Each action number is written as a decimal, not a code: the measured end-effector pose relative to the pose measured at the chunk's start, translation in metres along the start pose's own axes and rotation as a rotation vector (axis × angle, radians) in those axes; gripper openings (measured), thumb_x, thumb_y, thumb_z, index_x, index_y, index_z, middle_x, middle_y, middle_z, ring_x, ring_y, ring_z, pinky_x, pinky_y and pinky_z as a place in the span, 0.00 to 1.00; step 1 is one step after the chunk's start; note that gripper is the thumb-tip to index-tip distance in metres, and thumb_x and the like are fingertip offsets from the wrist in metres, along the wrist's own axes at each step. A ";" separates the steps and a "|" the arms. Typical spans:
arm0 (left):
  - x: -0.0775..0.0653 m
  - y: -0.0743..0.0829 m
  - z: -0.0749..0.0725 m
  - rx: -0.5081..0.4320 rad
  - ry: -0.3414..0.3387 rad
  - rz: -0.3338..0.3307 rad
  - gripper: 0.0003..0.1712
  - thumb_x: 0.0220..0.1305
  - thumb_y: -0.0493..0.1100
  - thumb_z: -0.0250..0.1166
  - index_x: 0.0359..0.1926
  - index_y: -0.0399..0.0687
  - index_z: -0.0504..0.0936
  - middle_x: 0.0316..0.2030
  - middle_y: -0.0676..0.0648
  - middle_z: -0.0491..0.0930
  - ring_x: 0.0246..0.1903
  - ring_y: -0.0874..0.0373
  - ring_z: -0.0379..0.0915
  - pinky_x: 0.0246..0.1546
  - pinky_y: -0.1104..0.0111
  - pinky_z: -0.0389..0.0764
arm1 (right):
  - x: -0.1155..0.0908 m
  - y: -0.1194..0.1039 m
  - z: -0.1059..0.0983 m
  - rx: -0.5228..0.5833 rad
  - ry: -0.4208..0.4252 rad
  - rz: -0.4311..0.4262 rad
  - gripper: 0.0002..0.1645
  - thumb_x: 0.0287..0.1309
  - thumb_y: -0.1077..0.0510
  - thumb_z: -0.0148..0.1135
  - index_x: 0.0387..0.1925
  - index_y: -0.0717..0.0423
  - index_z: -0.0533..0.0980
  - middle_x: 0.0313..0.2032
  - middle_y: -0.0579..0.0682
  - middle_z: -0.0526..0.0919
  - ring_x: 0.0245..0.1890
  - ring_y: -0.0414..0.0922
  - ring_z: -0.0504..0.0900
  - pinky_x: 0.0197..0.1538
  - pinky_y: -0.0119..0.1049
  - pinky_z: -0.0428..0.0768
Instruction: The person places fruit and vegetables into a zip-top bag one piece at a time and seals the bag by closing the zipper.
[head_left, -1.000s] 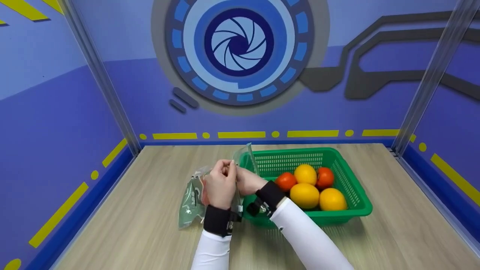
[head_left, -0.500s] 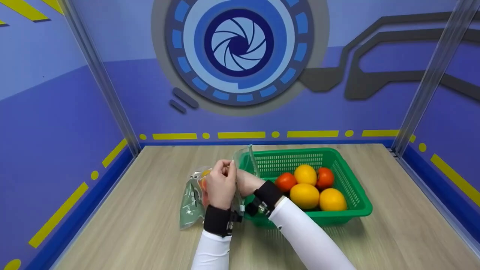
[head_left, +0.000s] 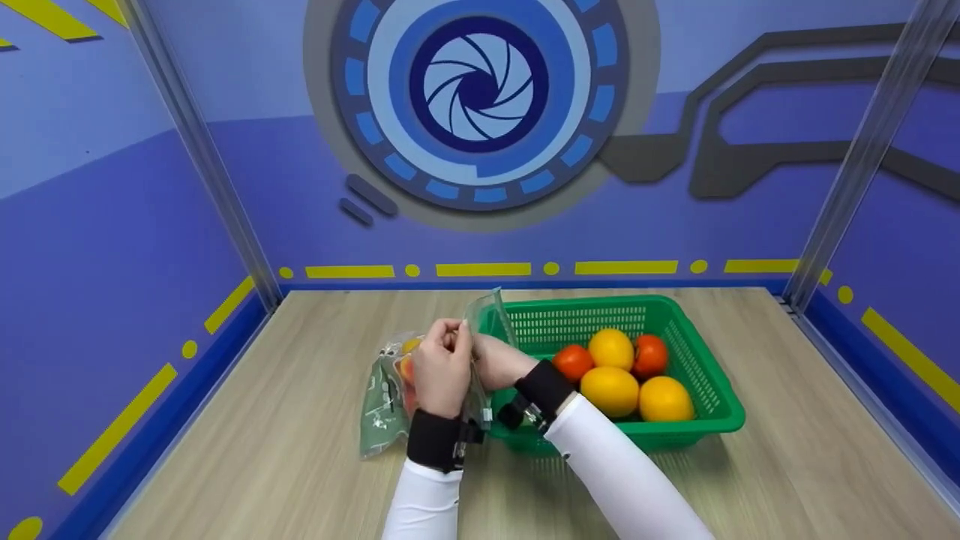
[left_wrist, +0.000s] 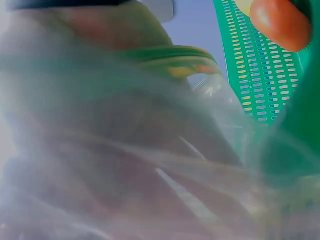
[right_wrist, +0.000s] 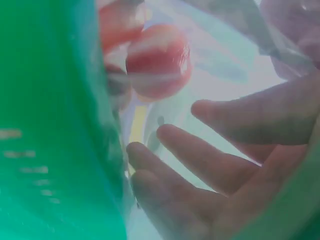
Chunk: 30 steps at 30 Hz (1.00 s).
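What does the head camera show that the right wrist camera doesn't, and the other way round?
Only the head view: the round wall emblem, the white sleeves and three yellow-orange fruits in the green basket.

Only the right wrist view: the outstretched fingers of the right hand, mostly hidden behind the left hand from above.

Both: the clear bag, the basket, part of the right hand.

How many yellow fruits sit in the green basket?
3: a back fruit, a front-middle fruit, a front-right fruit. The right hand and its black wristband may hide more.
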<state>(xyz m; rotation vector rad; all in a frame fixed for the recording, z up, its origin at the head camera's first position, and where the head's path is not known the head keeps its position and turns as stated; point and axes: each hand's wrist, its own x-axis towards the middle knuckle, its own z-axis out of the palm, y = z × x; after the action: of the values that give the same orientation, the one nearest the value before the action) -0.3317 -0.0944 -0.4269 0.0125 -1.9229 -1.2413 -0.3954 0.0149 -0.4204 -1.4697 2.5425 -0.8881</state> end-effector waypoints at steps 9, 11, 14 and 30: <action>0.002 -0.001 -0.002 -0.013 -0.006 -0.007 0.07 0.70 0.37 0.66 0.32 0.41 0.84 0.17 0.55 0.67 0.17 0.69 0.59 0.21 0.74 0.61 | -0.014 0.005 -0.016 0.132 0.353 0.314 0.09 0.68 0.57 0.66 0.43 0.57 0.76 0.34 0.53 0.79 0.32 0.45 0.76 0.39 0.39 0.74; 0.002 -0.001 -0.002 -0.012 -0.005 -0.009 0.07 0.70 0.37 0.66 0.32 0.41 0.84 0.17 0.54 0.67 0.18 0.68 0.60 0.22 0.75 0.62 | -0.019 0.008 -0.021 0.121 0.416 0.379 0.13 0.67 0.57 0.67 0.44 0.58 0.71 0.37 0.55 0.75 0.34 0.47 0.73 0.40 0.40 0.72; 0.002 0.000 -0.002 -0.011 -0.003 -0.012 0.07 0.69 0.37 0.66 0.32 0.41 0.84 0.17 0.54 0.67 0.18 0.68 0.60 0.23 0.75 0.62 | -0.023 0.013 -0.027 0.066 0.368 0.503 0.24 0.69 0.54 0.66 0.59 0.61 0.69 0.48 0.60 0.78 0.41 0.51 0.78 0.45 0.45 0.75; 0.025 -0.003 -0.024 -0.023 0.020 -0.065 0.07 0.70 0.38 0.65 0.33 0.40 0.84 0.17 0.54 0.69 0.16 0.67 0.60 0.21 0.73 0.62 | -0.017 0.019 -0.042 0.256 0.041 0.464 0.19 0.80 0.51 0.49 0.30 0.54 0.71 0.27 0.50 0.81 0.25 0.45 0.84 0.29 0.34 0.71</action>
<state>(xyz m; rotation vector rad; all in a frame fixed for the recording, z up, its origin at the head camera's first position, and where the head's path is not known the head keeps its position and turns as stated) -0.3341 -0.1240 -0.4092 0.0756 -1.9039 -1.3019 -0.4146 0.0546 -0.3991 -0.7527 2.5147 -1.1086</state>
